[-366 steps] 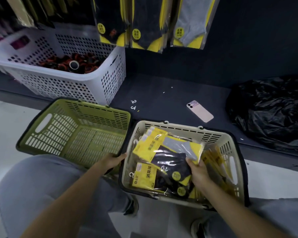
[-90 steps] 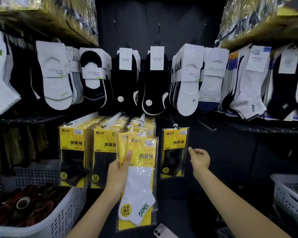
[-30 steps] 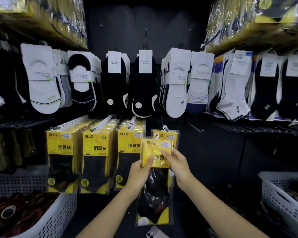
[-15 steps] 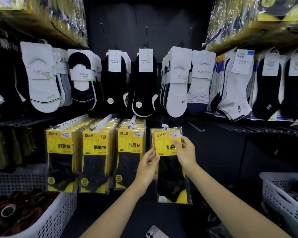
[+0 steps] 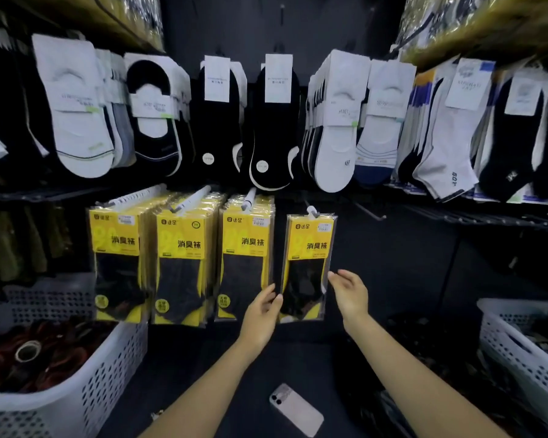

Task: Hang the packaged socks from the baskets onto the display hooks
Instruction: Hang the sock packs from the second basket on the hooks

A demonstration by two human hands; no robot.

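A yellow-and-black packaged sock pack [image 5: 309,263] hangs from the fourth display hook [image 5: 311,211], rightmost in its row. Three fuller hooks of the same yellow packs [image 5: 184,257] hang to its left. My left hand [image 5: 263,314] is just below and left of the hung pack, its relaxed fingers near or grazing the pack's lower left edge. My right hand [image 5: 348,294] hovers open beside the pack's lower right edge, apart from it. Neither hand holds anything. The baskets with loose packs are out of view.
A bare hook [image 5: 369,211] sticks out to the right of the hung pack. Rows of white and black socks [image 5: 272,121] hang above. White perforated bins stand at lower left [image 5: 76,390] and lower right [image 5: 525,352]. A phone [image 5: 296,409] lies on the dark shelf below.
The pack both hands held at the hook now hangs there alone. Both hands have let go and dropped to its lower edges, empty.
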